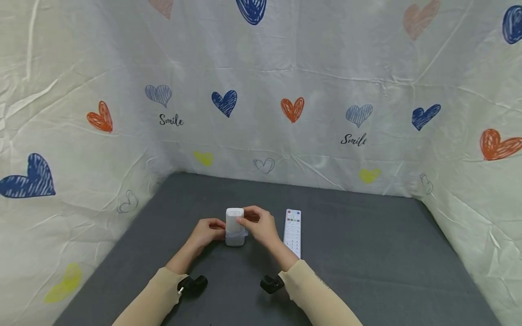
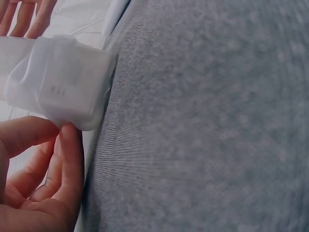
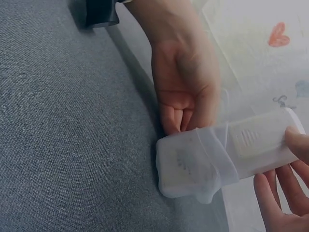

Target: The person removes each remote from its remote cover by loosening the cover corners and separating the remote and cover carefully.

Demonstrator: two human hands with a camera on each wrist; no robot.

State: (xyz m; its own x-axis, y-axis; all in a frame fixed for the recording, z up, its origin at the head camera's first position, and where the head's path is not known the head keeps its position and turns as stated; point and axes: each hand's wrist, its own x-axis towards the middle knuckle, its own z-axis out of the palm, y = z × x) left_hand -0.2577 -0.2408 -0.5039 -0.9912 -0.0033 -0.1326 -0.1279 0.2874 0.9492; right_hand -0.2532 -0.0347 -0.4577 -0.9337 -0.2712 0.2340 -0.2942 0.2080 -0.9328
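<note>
A white remote control [image 1: 233,219] stands upright over the grey cloth, its back towards me. The right wrist view shows its battery cover [image 3: 250,137] with ridged marks. A translucent silicone sleeve [image 3: 186,166] wraps its lower part, the rim folded and loose around the middle. My right hand [image 1: 262,228] grips the upper part, thumb on the back and fingers along the far side. On the left, my left hand [image 1: 207,234] pinches the sleeve's side near the bottom between thumb and finger. The remote's front is hidden in the head view.
A second white remote [image 1: 292,231] lies face up right of my right hand, its lower end behind the forearm. Dark grey cloth [image 1: 367,253] covers the table. White curtains [image 1: 261,136] printed with hearts hang behind and at both sides.
</note>
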